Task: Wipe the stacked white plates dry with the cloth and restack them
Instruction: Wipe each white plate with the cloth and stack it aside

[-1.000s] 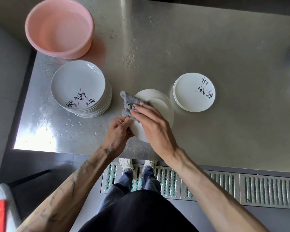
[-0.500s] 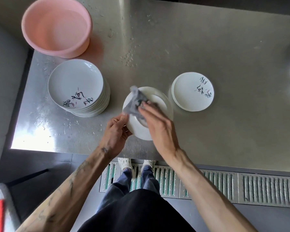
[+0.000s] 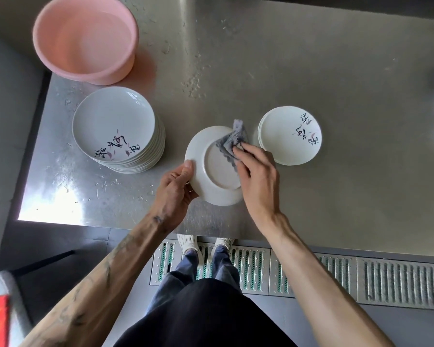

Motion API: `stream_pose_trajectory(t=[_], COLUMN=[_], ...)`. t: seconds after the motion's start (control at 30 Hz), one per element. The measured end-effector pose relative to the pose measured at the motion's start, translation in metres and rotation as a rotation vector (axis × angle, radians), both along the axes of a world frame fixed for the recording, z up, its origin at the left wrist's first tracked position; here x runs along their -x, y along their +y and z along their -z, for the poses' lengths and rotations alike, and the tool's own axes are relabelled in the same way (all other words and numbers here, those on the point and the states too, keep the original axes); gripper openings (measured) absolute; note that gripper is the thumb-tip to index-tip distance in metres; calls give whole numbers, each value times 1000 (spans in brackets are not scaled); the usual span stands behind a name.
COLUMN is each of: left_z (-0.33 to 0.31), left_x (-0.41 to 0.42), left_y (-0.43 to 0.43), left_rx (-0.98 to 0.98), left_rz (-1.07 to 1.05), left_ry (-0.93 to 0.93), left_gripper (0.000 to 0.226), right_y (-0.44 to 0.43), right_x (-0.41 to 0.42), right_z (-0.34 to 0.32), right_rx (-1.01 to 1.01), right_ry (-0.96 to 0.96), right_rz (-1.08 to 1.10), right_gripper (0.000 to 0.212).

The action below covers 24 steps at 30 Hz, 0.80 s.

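Underside-up white plate (image 3: pixel 217 179), seemingly tilted, beneath crumpled grey cloth (image 3: pixel 230 144).

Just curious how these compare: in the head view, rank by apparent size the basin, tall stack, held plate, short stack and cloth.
1. Basin
2. Tall stack
3. Held plate and short stack: look about alike; the held plate is tilted and nearer the camera, so no ranking between them.
4. Cloth

At the far left corner of the silver-grey steel table (image 3: pixel 311 71), the basin (image 3: pixel 125 68) is pale pink. The tall stack (image 3: pixel 113 123) near the left edge is white, its top plate lettered in black with pink petals; the short stack (image 3: pixel 286 136) mid-table matches. The lifted plate (image 3: pixel 216 171) shows plain white, the cloth (image 3: pixel 229 144) grey.
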<state>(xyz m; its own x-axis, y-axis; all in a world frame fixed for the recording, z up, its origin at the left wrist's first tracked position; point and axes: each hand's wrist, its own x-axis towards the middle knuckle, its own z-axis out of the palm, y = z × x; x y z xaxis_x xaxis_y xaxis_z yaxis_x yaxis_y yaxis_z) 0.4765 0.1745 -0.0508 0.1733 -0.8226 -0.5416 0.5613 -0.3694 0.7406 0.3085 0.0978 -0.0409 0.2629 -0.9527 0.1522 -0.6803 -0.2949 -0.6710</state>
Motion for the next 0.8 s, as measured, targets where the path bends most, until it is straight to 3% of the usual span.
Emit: stream_pose_trajectory(t=[0.13, 0.33, 0.53, 0.63, 0.8], left_z=[-5, -10, -11, -11, -10], left_x=[6, 5, 5, 0, 7], left_y=[-4, -8, -11, -9, -11], left_rx=[-1, -1, 28, 56, -4], left_rz=[24, 38, 19, -3, -91], left_ry=[-18, -47, -25, -12, -1], left_gripper=[37, 34, 28, 31, 37], right_y=[17, -9, 24, 37, 41], right_x=[-6, -5, -34, -20, -14], right_z=[1, -7, -15, -9, -3], right_rx=[43, -96, -8, 78, -34], right_ry=[-17, -100, -170, -117, -160], right_rz=[-137, 70, -113, -200, 86], right_gripper=[34, 26, 27, 28, 29])
